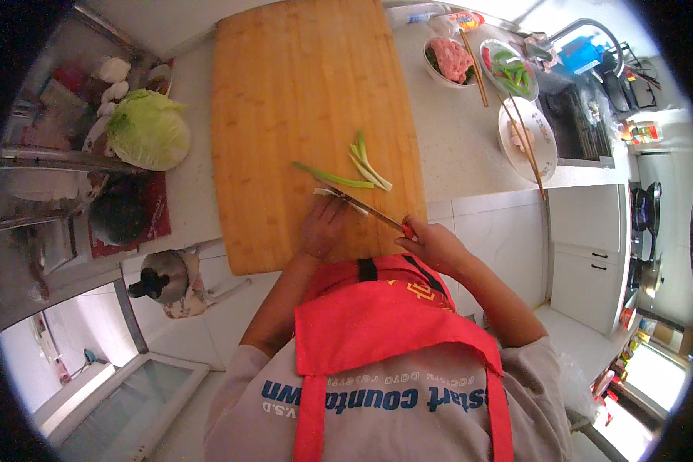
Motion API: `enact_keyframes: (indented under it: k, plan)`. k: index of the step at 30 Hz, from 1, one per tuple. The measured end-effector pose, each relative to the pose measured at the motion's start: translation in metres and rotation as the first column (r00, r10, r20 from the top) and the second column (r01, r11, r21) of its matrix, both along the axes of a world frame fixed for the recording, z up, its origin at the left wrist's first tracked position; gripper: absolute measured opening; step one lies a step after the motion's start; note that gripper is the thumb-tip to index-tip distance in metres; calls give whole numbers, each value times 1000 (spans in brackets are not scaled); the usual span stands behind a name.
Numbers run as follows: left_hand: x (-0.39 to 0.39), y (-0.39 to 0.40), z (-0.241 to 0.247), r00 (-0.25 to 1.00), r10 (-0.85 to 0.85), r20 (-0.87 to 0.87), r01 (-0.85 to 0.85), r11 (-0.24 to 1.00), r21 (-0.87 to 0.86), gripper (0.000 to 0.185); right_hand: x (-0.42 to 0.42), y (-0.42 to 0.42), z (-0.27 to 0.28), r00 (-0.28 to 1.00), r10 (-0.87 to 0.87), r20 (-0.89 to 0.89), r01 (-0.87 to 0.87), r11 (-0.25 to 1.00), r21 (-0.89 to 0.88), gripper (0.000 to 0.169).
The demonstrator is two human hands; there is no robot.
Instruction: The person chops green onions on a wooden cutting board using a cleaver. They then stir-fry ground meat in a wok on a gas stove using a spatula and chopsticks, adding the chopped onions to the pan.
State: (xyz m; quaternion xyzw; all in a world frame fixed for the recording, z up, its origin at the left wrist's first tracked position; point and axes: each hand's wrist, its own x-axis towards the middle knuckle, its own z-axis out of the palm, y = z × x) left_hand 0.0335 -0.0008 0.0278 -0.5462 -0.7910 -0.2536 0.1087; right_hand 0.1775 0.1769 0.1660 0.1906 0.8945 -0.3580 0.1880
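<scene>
Before me lies a large wooden cutting board [306, 86]. My right hand [436, 245] grips the red handle of a kitchen knife [375, 211], whose blade points up and left over the board. With fingertips down, my left hand [322, 228] presses on a white scallion stalk [355, 205], close beside the blade; the fingers partly hide it. Just beyond the knife lies a green scallion length [335, 176]. More split scallion pieces [372, 168] rest slightly farther right, touching neither hand.
Left of the board sit a cabbage [150, 130] and garlic bulbs [115, 69]. On the right counter are a bowl of ground meat [451, 59], a plate of sliced peppers [511, 72], a bowl [540, 144] with chopsticks across it, and a sink [577, 124].
</scene>
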Motion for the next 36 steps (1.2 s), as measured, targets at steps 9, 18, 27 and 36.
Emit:
enact_keyframes:
  k: [9, 18, 27, 36]
  plan:
    - [2, -4, 14, 996, -3, 88, -1, 999, 49, 28, -10, -1, 6, 991, 44, 127, -39, 998, -40, 26]
    - [7, -9, -2, 996, 16, 83, -21, 998, 61, 26, -28, -15, 15, 980, 39, 197, -35, 999, -23, 26]
    - [6, -6, -9, 997, 51, 54, -53, 998, 30, 27, -22, -15, -24, 1000, 13, 13, -12, 999, -50, 27]
    - [-51, 40, 55, 935, -350, -46, 339, 926, -168, 54, 10, -3, 8, 907, -411, -96, 389, 902, -186, 28]
